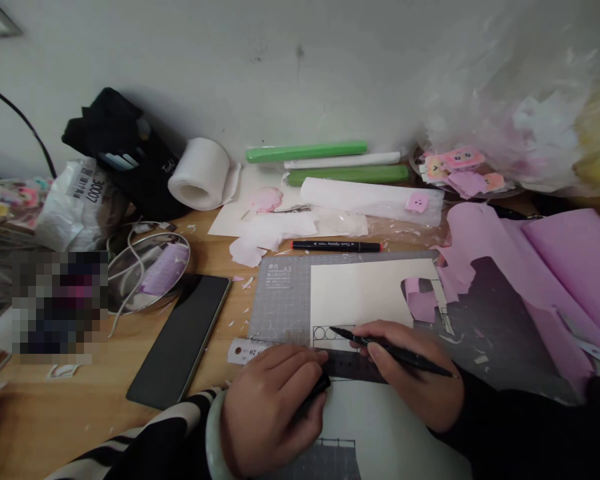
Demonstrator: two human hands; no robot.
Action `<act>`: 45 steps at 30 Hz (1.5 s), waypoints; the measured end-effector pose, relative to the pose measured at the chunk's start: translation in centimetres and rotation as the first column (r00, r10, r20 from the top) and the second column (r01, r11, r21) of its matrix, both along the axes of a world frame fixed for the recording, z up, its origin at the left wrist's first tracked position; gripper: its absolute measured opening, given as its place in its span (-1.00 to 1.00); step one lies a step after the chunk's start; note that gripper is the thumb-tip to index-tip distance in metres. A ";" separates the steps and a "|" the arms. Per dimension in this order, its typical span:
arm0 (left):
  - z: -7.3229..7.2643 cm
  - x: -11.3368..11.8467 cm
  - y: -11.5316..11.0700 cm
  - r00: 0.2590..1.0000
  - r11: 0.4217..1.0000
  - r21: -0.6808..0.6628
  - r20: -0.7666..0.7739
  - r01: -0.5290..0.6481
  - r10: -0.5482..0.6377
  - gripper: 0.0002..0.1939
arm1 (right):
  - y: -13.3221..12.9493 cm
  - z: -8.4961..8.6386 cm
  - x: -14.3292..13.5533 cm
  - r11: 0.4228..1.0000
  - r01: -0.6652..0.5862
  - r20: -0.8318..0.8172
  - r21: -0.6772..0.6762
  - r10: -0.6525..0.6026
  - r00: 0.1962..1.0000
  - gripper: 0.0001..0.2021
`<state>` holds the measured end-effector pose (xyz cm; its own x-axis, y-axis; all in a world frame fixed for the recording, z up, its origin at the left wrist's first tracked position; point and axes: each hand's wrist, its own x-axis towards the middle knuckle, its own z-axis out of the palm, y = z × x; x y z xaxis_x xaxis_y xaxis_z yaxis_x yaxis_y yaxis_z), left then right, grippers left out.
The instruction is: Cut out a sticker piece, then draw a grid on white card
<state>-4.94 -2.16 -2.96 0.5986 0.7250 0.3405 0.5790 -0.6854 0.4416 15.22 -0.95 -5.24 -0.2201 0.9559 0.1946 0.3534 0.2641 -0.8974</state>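
My right hand [405, 367] grips a black pen [415, 357], its tip touching or just above a row of drawn circles on a cream paper sheet [360, 293]. My left hand [277, 403] is closed around a small black object [313, 397], mostly hidden by the fingers, and rests over a metal ruler [243, 351]. The ruler lies across the paper just below the circles. Under the paper is a grey A3 cutting mat [280, 307]. More drawn lines show on the paper near the bottom.
A phone [180, 343] and a round metal tin [153, 273] stand left. Behind the mat lie a black marker [336, 247], paper scraps [273, 233], a white roll [200, 175] and green rolls [347, 175]. Pink paper [575, 267] covers the right side.
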 end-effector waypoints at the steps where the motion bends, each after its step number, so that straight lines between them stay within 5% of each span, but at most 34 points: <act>1: 0.0 0.0 0.0 1.000 1.000 0.000 0.000 0.000 0.000 -0.86 | 0.0 0.0 0.0 1.000 -0.014 0.002 0.006 0.014 1.000 -0.80; 45: 0.1 0.1 0.1 1.000 1.000 0.001 -0.011 0.003 -0.003 -0.85 | -0.1 -0.2 0.0 0.996 -0.081 0.019 0.032 0.081 0.997 -0.79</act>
